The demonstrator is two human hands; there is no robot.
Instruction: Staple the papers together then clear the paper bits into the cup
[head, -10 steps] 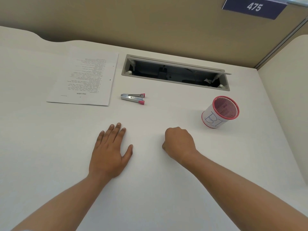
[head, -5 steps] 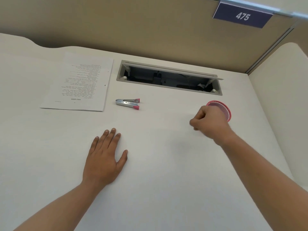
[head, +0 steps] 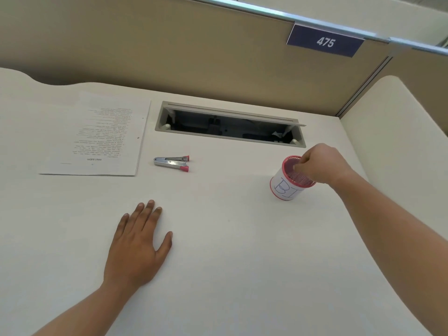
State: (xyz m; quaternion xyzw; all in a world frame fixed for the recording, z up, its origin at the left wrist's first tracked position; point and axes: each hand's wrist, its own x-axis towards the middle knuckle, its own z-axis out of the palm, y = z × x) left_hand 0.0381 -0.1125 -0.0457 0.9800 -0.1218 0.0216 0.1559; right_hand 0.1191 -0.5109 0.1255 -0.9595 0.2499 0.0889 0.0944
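Desk (head: 242, 263): white, and we list it first.
Papers (head: 97, 137): one stack, flat near the far left corner, with the print facing away from us.
Cable hatch (head: 158, 122): open, at the middle of the far edge.
Left hand (head: 138, 246): flat on the desk toward the near edge, fingers straight, grasping nothing.
Right hand (head: 322, 163): above the cup's mouth, fingers curled downward. We cannot tell whether they pinch anything.
Cup (head: 286, 187): upright toward the right edge, pink rim.
Stapler (head: 172, 162): just right of the papers, untouched.

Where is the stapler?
In the head view, the stapler lies on the desk left of centre, just right of the papers and before the cable slot.
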